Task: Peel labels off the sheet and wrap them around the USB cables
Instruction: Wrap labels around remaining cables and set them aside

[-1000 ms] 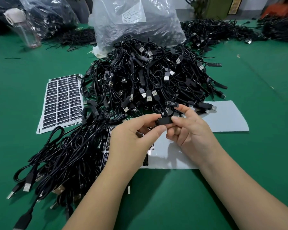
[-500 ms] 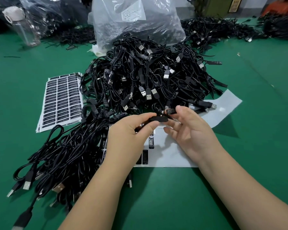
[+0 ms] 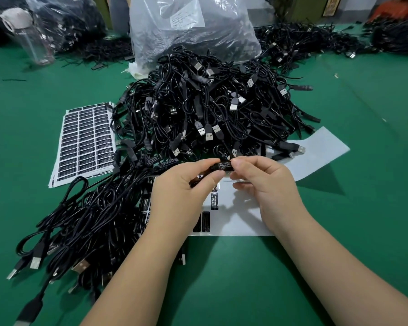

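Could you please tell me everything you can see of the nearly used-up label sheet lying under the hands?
The label sheet is a pale grey, glossy-looking backing lying flat on the green table, its far right corner reaching out past the cable pile. Most of it is bare; a few black labels with white print remain near its left end. Cables overlap its far and left edges, and both hands hover above it.

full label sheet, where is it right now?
Head view, left of centre: the full label sheet lies flat on the green table, its right edge against the big cable pile, beyond and left of the left hand.
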